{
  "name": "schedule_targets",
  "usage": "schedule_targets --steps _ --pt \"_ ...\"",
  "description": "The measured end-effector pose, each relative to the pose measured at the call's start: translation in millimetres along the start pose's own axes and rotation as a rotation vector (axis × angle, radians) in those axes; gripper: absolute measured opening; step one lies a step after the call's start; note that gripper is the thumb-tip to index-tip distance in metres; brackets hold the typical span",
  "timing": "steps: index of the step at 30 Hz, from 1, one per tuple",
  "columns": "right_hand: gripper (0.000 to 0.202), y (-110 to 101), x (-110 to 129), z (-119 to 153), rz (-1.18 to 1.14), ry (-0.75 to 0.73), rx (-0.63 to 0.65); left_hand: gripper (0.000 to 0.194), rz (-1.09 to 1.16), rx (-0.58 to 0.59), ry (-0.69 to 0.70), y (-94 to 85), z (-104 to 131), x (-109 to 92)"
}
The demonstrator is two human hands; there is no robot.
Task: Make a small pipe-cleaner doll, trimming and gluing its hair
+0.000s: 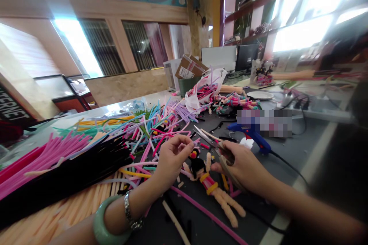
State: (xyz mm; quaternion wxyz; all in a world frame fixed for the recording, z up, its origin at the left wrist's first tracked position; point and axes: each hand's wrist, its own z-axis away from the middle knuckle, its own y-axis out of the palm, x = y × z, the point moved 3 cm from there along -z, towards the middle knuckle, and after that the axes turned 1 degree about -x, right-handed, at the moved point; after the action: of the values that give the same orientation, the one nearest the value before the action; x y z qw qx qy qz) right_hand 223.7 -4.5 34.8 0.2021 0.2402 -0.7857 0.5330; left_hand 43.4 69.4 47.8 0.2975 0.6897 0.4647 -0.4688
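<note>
My right hand grips a pair of scissors by the handles, the metal blades pointing up and left. My left hand is closed in a pinch just left of the blades; what its fingertips hold is too small to make out. Below both hands, a doll made of fuzzy pipe cleaners lies on the dark table mat, with black hair, a pink and yellow outfit and beige limbs. A red and yellow ornament sits at the top of its head, close to my left fingertips.
A blue glue gun lies right of the scissors, its cord running toward the front. Bundles of black pipe cleaners and pink pipe cleaners cover the left. Behind are a plastic bag, finished dolls and a cardboard box.
</note>
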Motion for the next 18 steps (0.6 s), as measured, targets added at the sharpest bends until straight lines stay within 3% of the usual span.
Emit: schedule_targets --steps 11,18 --pt "0.038 1.7 3.4 1.3 0.023 -0.042 0.036 0.007 0.104 0.004 0.008 -0.6 0.4 2.3" --pt "0.033 3.2 3.8 1.4 0.035 -0.111 0.039 0.01 0.253 0.069 -0.082 1.8 1.5 8.0"
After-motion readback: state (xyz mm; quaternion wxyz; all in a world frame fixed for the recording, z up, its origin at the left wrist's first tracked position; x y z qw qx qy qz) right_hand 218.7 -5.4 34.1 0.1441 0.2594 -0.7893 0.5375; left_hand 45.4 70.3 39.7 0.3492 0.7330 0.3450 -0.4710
